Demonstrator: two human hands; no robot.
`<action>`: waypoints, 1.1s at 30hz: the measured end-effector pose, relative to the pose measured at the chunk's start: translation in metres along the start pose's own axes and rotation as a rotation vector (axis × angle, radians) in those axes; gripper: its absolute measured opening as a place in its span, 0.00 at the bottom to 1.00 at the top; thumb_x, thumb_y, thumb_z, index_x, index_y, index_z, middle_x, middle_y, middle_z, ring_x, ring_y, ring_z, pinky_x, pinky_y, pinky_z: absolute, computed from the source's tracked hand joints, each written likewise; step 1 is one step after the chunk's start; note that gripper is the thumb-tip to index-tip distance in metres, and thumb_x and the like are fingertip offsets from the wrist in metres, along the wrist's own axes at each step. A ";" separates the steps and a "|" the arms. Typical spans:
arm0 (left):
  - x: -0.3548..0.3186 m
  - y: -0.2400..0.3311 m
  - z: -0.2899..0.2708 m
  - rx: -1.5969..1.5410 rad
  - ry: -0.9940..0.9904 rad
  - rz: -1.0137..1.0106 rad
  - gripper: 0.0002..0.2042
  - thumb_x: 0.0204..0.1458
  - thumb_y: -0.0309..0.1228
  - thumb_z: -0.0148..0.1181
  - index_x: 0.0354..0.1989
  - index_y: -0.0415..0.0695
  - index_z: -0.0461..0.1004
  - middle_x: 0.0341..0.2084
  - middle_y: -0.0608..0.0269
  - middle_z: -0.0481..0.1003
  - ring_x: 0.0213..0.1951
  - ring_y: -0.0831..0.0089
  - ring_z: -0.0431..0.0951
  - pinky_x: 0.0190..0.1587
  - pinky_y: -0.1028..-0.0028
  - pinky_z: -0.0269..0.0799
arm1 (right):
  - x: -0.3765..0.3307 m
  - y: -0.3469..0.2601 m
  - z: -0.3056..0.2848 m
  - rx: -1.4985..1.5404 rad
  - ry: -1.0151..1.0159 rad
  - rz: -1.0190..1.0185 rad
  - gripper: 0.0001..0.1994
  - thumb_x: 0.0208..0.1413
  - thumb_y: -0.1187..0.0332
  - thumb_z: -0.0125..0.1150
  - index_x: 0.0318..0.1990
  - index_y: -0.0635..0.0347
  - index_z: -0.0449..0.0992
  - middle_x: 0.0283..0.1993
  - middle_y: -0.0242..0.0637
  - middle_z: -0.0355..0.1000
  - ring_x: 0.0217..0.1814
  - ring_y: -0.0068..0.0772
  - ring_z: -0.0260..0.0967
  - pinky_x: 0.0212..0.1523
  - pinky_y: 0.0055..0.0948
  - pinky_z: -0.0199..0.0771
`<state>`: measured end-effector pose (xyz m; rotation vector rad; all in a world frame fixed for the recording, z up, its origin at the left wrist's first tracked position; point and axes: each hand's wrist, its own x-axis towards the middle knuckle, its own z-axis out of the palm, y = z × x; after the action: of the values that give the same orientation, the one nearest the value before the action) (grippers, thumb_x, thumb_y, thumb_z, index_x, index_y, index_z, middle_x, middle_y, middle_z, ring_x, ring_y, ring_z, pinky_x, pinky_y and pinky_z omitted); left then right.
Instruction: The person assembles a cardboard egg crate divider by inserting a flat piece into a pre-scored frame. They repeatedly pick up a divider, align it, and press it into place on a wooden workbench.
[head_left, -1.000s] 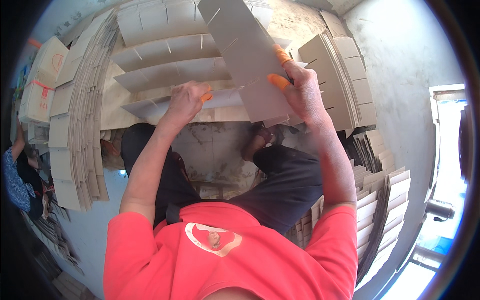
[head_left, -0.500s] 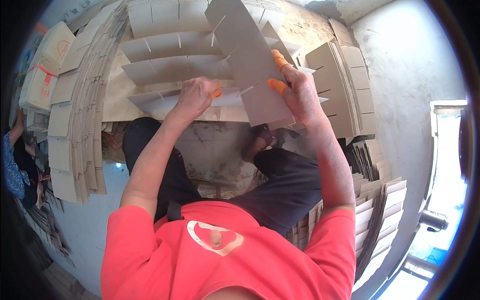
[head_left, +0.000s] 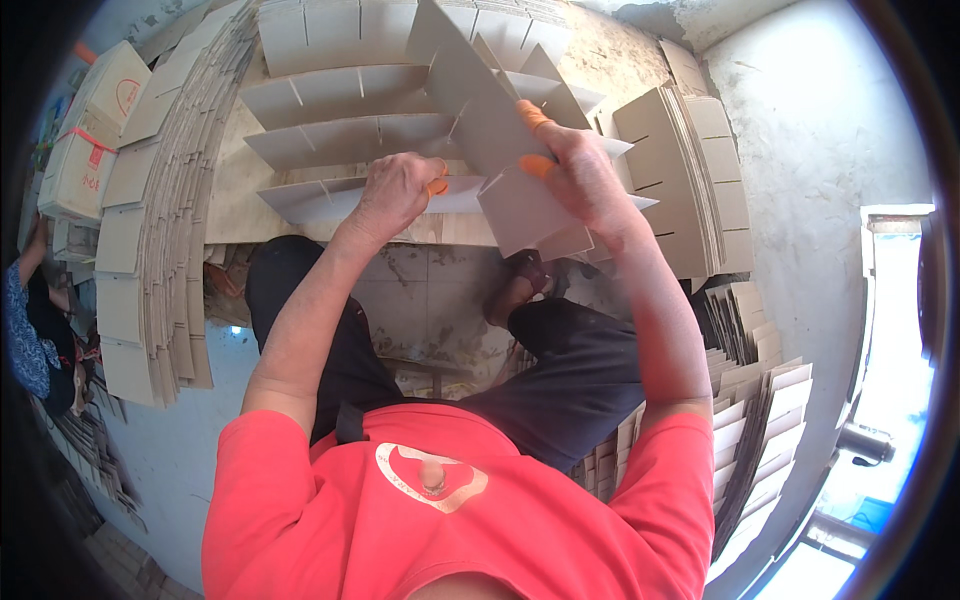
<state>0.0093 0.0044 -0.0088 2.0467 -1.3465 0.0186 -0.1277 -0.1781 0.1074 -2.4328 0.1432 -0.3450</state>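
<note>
Three long slotted cardboard strips stand on edge across the table, one behind another: a near strip [head_left: 320, 199], a middle strip [head_left: 330, 142] and a far strip [head_left: 340, 92]. My left hand [head_left: 395, 190] is closed at the upper edge of the near strip, its fingertips in orange finger covers. In my right hand [head_left: 585, 180], which also wears orange finger covers, is a wide grey slotted cardboard divider [head_left: 470, 100], tilted and lying crosswise over the strips. Another crosswise divider [head_left: 553, 75] stands just behind it, partly hidden.
Stacked slotted cardboard [head_left: 660, 180] stands at the table's right, with a long stack [head_left: 170, 200] along the left. More upright pieces [head_left: 340, 35] line the back. Cardboard bundles [head_left: 765, 450] sit low at my right. A cardboard box [head_left: 85, 150] and another person's arm [head_left: 36, 255] show far left.
My right hand has moved a little left and turned the divider more edge-on, bringing it lower against the strips. My left hand has barely shifted.
</note>
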 end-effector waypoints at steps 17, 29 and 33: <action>0.010 0.012 0.004 -0.039 -0.095 -0.011 0.08 0.45 0.31 0.64 0.34 0.44 0.79 0.24 0.54 0.75 0.30 0.55 0.76 0.33 0.60 0.70 | -0.008 0.004 0.044 -0.434 -0.435 0.221 0.28 0.48 0.77 0.55 0.61 0.66 0.63 0.31 0.51 0.74 0.37 0.54 0.73 0.36 0.45 0.72; -0.006 0.009 -0.025 0.056 0.045 0.075 0.21 0.37 0.32 0.72 0.41 0.37 0.77 0.35 0.59 0.79 0.39 0.63 0.76 0.40 0.67 0.72 | -0.132 0.165 -0.092 -1.176 0.354 0.705 0.28 0.45 0.57 0.70 0.52 0.59 0.69 0.44 0.39 0.70 0.49 0.42 0.66 0.44 0.40 0.71; -0.007 0.009 -0.027 0.080 0.011 0.033 0.21 0.37 0.33 0.72 0.42 0.37 0.77 0.35 0.58 0.79 0.39 0.62 0.76 0.42 0.67 0.71 | -0.157 0.204 -0.103 -1.184 0.259 0.649 0.25 0.42 0.59 0.72 0.45 0.59 0.68 0.40 0.41 0.71 0.46 0.44 0.69 0.41 0.40 0.72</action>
<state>0.0079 0.0225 0.0140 2.0870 -1.3935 0.0991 -0.3107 -0.3680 0.0215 -3.1936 1.5918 -0.3069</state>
